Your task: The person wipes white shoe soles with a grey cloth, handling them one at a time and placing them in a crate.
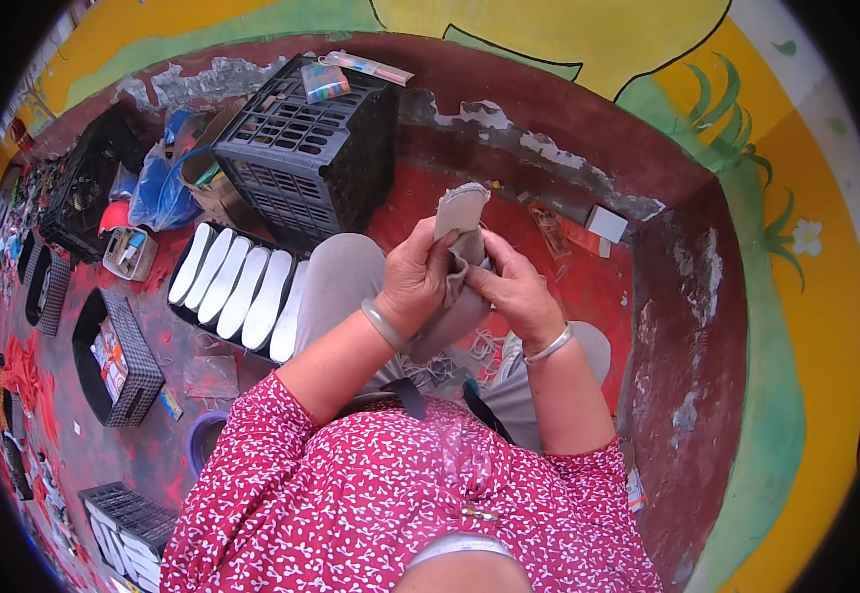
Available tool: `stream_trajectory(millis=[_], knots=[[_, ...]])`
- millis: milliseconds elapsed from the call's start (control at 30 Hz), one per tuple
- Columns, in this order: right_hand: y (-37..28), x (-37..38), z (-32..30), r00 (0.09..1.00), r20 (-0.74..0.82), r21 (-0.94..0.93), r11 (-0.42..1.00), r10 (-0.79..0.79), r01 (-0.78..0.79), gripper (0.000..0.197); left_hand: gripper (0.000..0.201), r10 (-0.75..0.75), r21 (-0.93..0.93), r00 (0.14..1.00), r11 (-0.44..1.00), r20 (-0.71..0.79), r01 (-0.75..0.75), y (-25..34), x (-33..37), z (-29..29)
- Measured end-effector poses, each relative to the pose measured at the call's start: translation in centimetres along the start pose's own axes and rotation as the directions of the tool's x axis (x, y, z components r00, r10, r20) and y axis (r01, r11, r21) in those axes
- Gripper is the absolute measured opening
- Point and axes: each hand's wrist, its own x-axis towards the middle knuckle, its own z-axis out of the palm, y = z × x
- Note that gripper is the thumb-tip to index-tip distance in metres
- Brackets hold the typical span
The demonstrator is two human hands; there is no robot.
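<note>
Above my lap I hold a pale grey fabric piece [463, 211], shaped like an insole, with a rounded, frayed upper end. Lower down it is crumpled into folds between my fingers. My left hand [417, 274] is closed round its left side, a bangle on the wrist. From the right, my right hand [521, 296] pinches the folds with thumb and fingers; a silver bracelet is on that wrist. The fabric's lower part is hidden behind my hands. Beside my left knee stands a dark box [175, 295] with several white insoles [247, 282] standing in a row.
An upturned black crate [292, 148] stands against the wall, small packets on top. Further left are a checkered basket [138, 381], a small white basket [131, 254] and blue plastic bags [165, 188]. Pale cords [487, 346] lie between my legs. A low red wall [682, 326] bounds the right.
</note>
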Motion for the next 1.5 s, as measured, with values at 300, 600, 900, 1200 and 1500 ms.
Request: stream_trajectory(millis=[300,600,900,1200,1500], knots=[[1.3,-0.8,-0.4,0.988,-0.066,-0.536,0.84,-0.14,0.084,0.027,0.012,-0.144,-0.239,0.953,0.968,-0.265,0.08,-0.2,1.1,0.7],[3.0,-3.5,1.5,0.982,-0.164,-0.289,0.956,-0.091,0.041,0.032,0.019,-0.121,-0.298,0.919,0.955,-0.375,0.004,-0.5,3.1,-0.9],[3.6,-3.9,1.8,0.951,-0.28,-0.173,0.981,-0.132,0.085,0.033,0.022,-0.176,-0.37,0.906,0.929,-0.385,0.024,-0.6,4.2,-1.1],[-0.1,-3.6,0.3,0.708,0.109,-0.994,-0.063,-0.698,0.09,0.045,0.042,-0.651,-0.803,0.749,0.379,0.123,0.46,2.3,3.5,0.2],[2.0,-4.9,1.8,0.723,0.285,-0.958,-0.194,-0.629,0.209,0.042,0.03,-0.722,-0.839,0.692,0.376,0.002,0.394,1.1,2.5,0.5]])
